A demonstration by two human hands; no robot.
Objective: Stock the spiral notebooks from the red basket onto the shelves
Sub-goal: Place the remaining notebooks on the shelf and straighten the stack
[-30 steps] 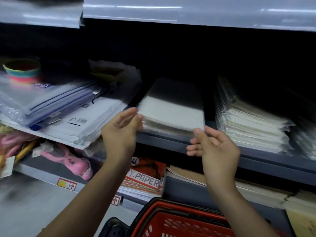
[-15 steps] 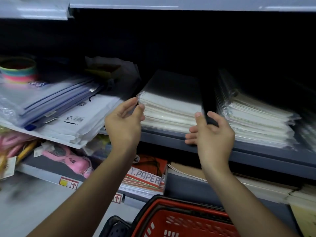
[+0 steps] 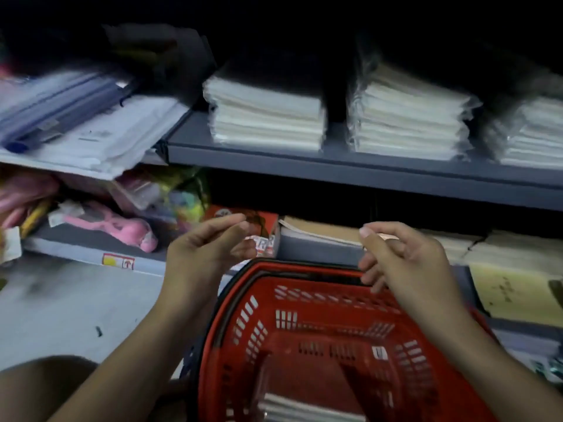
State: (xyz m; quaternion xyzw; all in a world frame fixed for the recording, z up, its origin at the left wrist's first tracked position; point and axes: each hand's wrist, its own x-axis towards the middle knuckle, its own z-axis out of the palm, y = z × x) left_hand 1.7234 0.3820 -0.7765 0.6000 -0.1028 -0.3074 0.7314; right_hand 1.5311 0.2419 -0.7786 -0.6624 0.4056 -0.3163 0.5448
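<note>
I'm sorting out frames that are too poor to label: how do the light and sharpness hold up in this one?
Head view: dim overall, with the back of the upper shelf lost in black above the notebook stacks; motion blur smears the folders at left; both hands and the red basket are soft but readable.

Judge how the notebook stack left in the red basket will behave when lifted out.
The notebook stack looks plastic-wrapped and glossy, so probably slippery. Several thick layers suggest some weight. Loose layers may slide apart, so both hands seem wise.
</note>
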